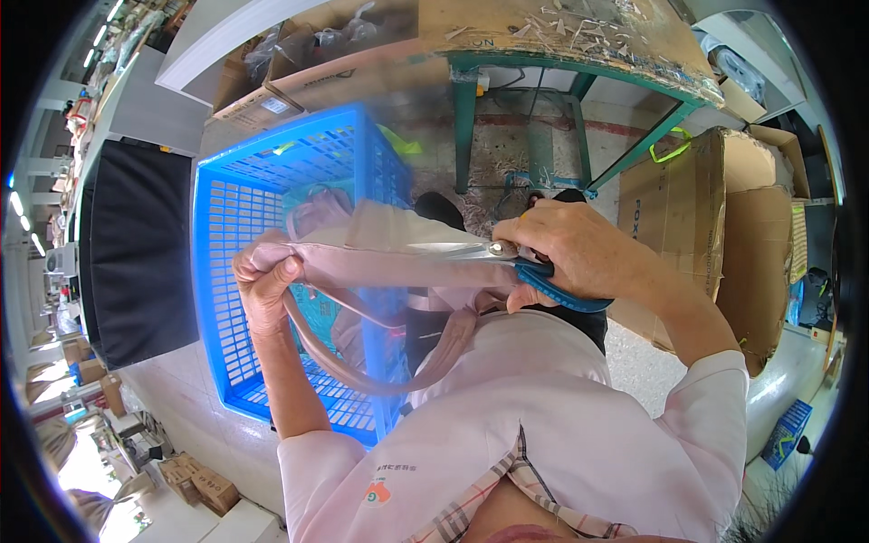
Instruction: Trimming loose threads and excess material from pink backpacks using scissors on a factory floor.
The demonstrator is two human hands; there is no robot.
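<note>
My left hand pinches one end of a pale pink sewn fabric piece, stretched sideways in front of my body. A long pink strap hangs from it in a loop. Blue-handled scissors are gripped in my right hand, with their metal blades pointing left along the fabric. The blades lie against the cloth near its upper edge; whether they are parted is hard to see. My right thumb is by the fabric's right end.
A blue plastic crate stands at my left, with pinkish cloth and a teal bag inside. Ahead is a green-legged worktable strewn with scraps. Large cardboard boxes stand at the right. A black fabric-covered block lies beyond the crate.
</note>
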